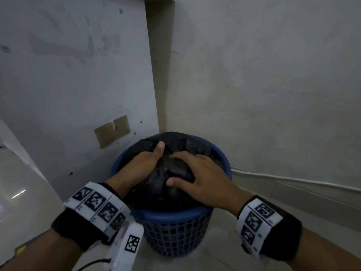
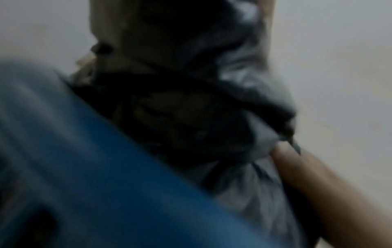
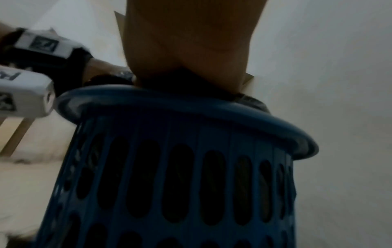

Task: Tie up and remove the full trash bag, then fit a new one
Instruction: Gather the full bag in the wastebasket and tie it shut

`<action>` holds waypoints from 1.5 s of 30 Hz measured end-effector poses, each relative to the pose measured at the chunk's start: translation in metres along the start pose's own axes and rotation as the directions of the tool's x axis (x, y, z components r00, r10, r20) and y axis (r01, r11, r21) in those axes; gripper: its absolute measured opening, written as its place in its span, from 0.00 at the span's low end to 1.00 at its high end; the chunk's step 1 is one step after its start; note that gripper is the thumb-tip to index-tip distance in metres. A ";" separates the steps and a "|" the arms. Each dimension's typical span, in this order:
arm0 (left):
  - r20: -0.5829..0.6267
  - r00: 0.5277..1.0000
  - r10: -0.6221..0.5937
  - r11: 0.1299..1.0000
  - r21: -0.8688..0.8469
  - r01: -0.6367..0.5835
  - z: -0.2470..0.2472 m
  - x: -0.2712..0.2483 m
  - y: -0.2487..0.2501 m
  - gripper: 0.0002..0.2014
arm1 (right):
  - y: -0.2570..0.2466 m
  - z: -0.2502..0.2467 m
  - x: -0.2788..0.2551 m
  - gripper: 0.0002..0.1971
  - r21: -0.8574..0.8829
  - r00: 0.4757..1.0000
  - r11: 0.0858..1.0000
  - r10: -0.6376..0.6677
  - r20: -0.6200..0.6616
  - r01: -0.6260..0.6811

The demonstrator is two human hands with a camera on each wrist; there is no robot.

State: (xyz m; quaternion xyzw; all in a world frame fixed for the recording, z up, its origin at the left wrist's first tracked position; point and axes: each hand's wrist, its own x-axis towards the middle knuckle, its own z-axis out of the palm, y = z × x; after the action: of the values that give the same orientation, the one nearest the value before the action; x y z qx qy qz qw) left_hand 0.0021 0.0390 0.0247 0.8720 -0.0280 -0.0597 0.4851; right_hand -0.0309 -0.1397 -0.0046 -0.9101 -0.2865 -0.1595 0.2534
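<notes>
Blue bin (image 1: 172, 227) on pale floor (image 1: 224, 257), wall corner; wrist views blurred

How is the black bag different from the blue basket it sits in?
The black trash bag is soft, crinkly and solid, while the blue basket is stiff with rows of holes in its wall. The bag bulges up above the rim; the basket stands upright on the floor. The left hand and right hand are on the bag, not on the basket. Both look rounded from above.
</notes>
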 end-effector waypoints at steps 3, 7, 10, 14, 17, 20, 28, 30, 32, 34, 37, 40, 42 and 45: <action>-0.092 0.982 0.168 0.958 0.250 -0.140 0.003 -0.007 -0.006 0.36 | 0.005 0.003 0.008 0.17 0.057 0.992 0.996 0.072 -0.099 -0.066; -0.069 0.819 0.569 0.734 0.491 -0.469 0.007 -0.017 -0.013 0.32 | 0.013 0.006 0.017 0.19 0.316 0.937 0.904 0.334 -0.101 -0.288; -0.041 0.737 0.675 0.600 0.613 -0.515 0.010 -0.010 -0.021 0.28 | 0.015 0.003 0.020 0.18 0.468 0.915 0.805 0.404 0.019 -0.365; -0.079 0.741 0.667 0.564 0.703 -0.433 0.011 -0.001 -0.018 0.26 | 0.010 0.004 0.020 0.19 0.417 0.911 0.834 0.410 -0.033 -0.360; -0.051 0.773 0.633 0.558 0.722 -0.409 0.011 0.003 -0.024 0.28 | 0.005 0.002 0.017 0.21 0.222 0.953 0.947 0.267 -0.144 -0.232; -0.124 0.864 0.488 0.817 0.413 -0.402 0.012 0.004 -0.035 0.27 | 0.003 -0.003 0.013 0.33 -0.106 0.994 0.989 0.103 0.030 -0.100; -0.201 0.903 0.379 0.924 0.132 -0.359 0.004 -0.003 -0.034 0.24 | -0.003 0.005 0.025 0.51 -0.275 0.925 0.957 0.187 0.332 -0.095; -0.280 0.795 0.537 0.787 0.507 -0.353 0.000 -0.007 -0.037 0.26 | -0.006 0.008 0.031 0.51 -0.343 0.911 0.934 0.221 0.347 -0.097; -0.311 0.703 0.640 0.650 0.707 -0.279 -0.006 -0.011 -0.040 0.24 | -0.009 0.011 0.035 0.47 -0.358 0.915 0.930 0.212 0.345 -0.081; -0.300 0.648 0.700 0.598 0.742 -0.302 -0.010 -0.012 -0.044 0.21 | -0.011 0.013 0.036 0.38 -0.320 0.930 0.945 0.174 0.322 -0.066; -0.264 0.581 0.770 0.524 0.782 -0.339 -0.012 -0.017 -0.048 0.16 | -0.015 0.013 0.033 0.31 -0.267 0.928 0.957 0.197 0.317 -0.112; -0.262 0.571 0.778 0.516 0.785 -0.344 -0.019 -0.024 -0.053 0.18 | -0.013 0.013 0.029 0.36 -0.230 0.924 0.954 0.256 0.283 -0.193; -0.299 0.587 0.752 0.562 0.756 -0.335 -0.028 -0.025 -0.060 0.19 | -0.010 0.012 0.027 0.41 -0.180 0.914 0.949 0.302 0.270 -0.260; -0.375 0.660 0.651 0.720 0.581 -0.380 -0.034 -0.025 -0.074 0.21 | -0.011 0.011 0.028 0.55 -0.142 0.887 0.944 0.329 0.324 -0.298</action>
State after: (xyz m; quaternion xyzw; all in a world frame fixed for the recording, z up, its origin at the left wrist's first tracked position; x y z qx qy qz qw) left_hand -0.0188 0.1099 -0.0184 0.8903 -0.1530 0.3490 0.2494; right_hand -0.0142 -0.1138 0.0028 -0.9684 -0.1683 0.0320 0.1814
